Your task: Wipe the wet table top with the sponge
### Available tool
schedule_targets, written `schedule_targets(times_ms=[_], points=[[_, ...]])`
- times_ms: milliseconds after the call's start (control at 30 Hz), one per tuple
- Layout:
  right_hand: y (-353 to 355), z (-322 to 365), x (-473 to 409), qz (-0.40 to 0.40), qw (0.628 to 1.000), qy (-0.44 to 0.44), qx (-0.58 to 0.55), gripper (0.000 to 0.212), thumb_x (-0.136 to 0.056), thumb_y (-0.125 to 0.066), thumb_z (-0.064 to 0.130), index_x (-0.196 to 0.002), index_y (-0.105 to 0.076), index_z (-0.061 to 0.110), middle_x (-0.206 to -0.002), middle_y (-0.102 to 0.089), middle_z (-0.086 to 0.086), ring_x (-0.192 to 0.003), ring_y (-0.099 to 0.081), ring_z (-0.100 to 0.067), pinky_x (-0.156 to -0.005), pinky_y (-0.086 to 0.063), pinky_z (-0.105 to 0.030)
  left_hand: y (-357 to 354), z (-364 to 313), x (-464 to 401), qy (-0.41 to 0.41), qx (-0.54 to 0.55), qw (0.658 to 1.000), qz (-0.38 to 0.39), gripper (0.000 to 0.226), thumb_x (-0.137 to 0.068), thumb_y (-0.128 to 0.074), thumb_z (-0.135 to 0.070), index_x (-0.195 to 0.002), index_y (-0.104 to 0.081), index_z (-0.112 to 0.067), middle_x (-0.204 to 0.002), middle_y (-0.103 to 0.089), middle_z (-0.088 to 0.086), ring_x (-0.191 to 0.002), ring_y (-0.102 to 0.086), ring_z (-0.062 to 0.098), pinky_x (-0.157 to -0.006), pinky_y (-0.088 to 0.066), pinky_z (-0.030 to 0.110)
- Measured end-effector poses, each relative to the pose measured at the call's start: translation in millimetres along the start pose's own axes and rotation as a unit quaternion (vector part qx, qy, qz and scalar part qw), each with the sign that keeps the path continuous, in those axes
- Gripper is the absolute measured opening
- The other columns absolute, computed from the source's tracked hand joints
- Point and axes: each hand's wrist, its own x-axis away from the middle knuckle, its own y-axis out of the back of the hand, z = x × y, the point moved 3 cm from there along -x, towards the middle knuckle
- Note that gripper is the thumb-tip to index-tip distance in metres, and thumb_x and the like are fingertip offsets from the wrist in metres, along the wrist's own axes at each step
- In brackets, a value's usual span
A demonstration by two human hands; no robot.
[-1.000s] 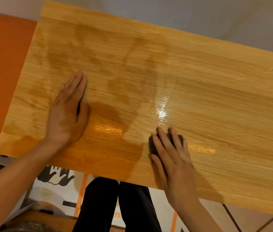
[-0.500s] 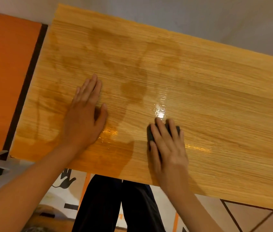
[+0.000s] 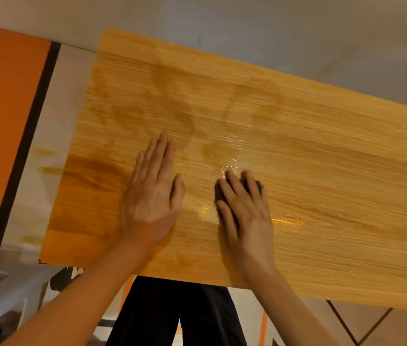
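Observation:
The wooden table top (image 3: pixel 322 176) fills the middle of the head view, with dark damp patches at its left and centre and shiny wet streaks near my hands. My right hand (image 3: pixel 246 212) lies flat with straight fingers on a dark sponge (image 3: pixel 218 193), pressing it onto the wood; only the sponge's left edge and far corner show. My left hand (image 3: pixel 153 193) rests flat on the table, palm down, just left of the sponge and holding nothing.
An orange panel with a black stripe (image 3: pixel 5 136) stands left of the table. A grey wall (image 3: pixel 272 28) runs behind the far edge. My dark trousers (image 3: pixel 177 313) show below the near edge, and a grey object (image 3: pixel 0 290) sits at lower left.
My right hand has slid the sponge forward, away from the near edge and toward the bright wet spot. The view has shifted so the table sits further right. My left hand stays flat on the table.

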Motion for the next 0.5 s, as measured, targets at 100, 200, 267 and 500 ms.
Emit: schedule_targets(times_ms=[100, 200, 267, 500], points=[[-3, 1, -73, -0.028, 0.999, -0.03, 0.034, 0.038, -0.104, -0.041, 0.026, -0.141, -0.05, 0.019, -0.151, -0.042, 0.001, -0.148, -0.022, -0.021, -0.123, -0.011, -0.039, 0, 0, -1, 0.003, -0.021, 1.0, 0.007, 0.06, -0.105, -0.038, -0.027, -0.159, -0.024, -0.008, -0.168, -0.019, 0.008, -0.156, -0.015, 0.02, -0.129, -0.008, 0.036], [-11, 6, -92, -0.062, 0.994, -0.08, 0.04, 0.039, -0.105, -0.038, 0.026, -0.142, -0.049, 0.019, -0.153, -0.04, 0.0, -0.149, -0.019, -0.021, -0.122, -0.011, -0.041, 0, -1, 1, 0.007, -0.026, 0.999, 0.018, 0.06, -0.105, -0.036, -0.028, -0.16, -0.02, -0.008, -0.169, -0.016, 0.007, -0.157, -0.012, 0.017, -0.128, -0.01, 0.038], [-14, 18, -55, -0.055, 0.994, -0.09, 0.034, 0.04, -0.105, -0.04, 0.024, -0.144, -0.046, 0.02, -0.154, -0.037, 0.002, -0.15, -0.014, -0.017, -0.123, -0.01, -0.042, 1, -2, 3, 0.003, -0.023, 0.999, 0.024, 0.06, -0.106, -0.035, -0.028, -0.161, -0.019, -0.008, -0.169, -0.015, 0.006, -0.157, -0.01, 0.016, -0.128, -0.012, 0.039], [-10, 17, -50, 0.002, 0.997, -0.017, 0.075, 0.041, -0.105, -0.038, 0.026, -0.144, -0.046, 0.017, -0.154, -0.037, 0.001, -0.149, -0.017, -0.02, -0.123, -0.005, -0.038, 3, -1, 0, -0.004, -0.013, 0.999, 0.032, 0.059, -0.107, -0.034, -0.029, -0.16, -0.021, -0.005, -0.169, -0.015, 0.009, -0.157, -0.011, 0.019, -0.128, -0.013, 0.04]])
